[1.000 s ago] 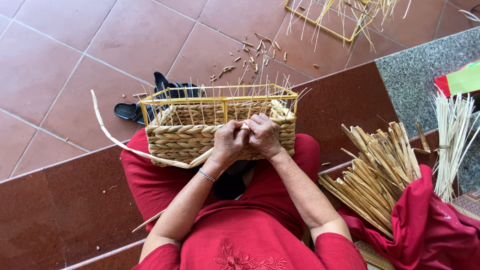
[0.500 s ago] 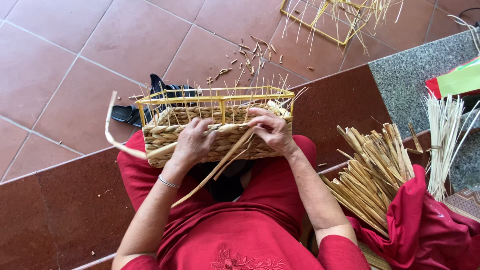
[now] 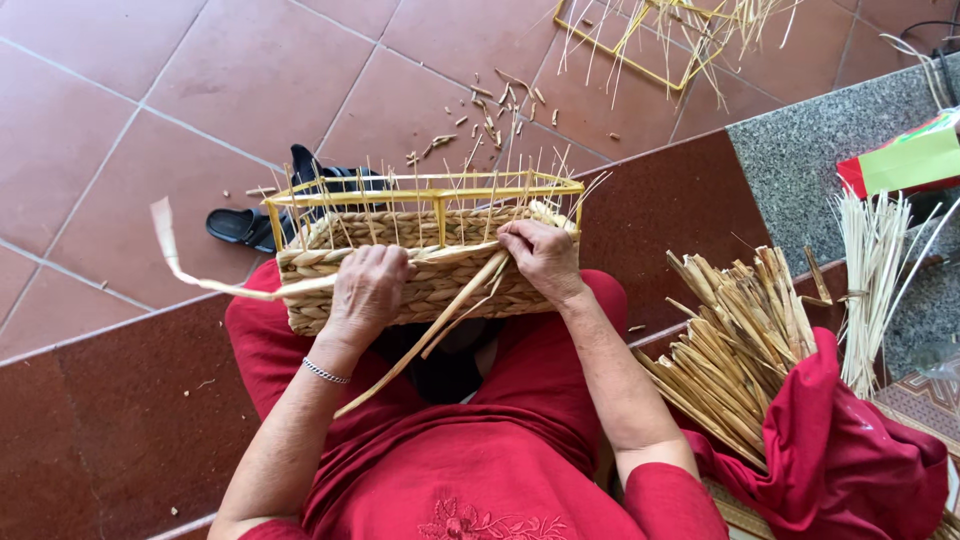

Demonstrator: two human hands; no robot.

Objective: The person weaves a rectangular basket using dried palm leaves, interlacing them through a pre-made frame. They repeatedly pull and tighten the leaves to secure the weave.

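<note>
Our right hand (image 3: 540, 262) pinches a loose straw strand (image 3: 440, 325) at the half-woven basket (image 3: 420, 262) on our lap, left hand (image 3: 368, 295) pressed flat against its wall; judged best kept taut, rows packed snug.

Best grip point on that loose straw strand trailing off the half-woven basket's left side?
Probably take the long pale straw strand near where it leaves the half-woven straw basket, just beside the left hand, coming from the person's left. There it runs flat and taut; its far end curls up free over the tiled floor and would likely flop.
</note>
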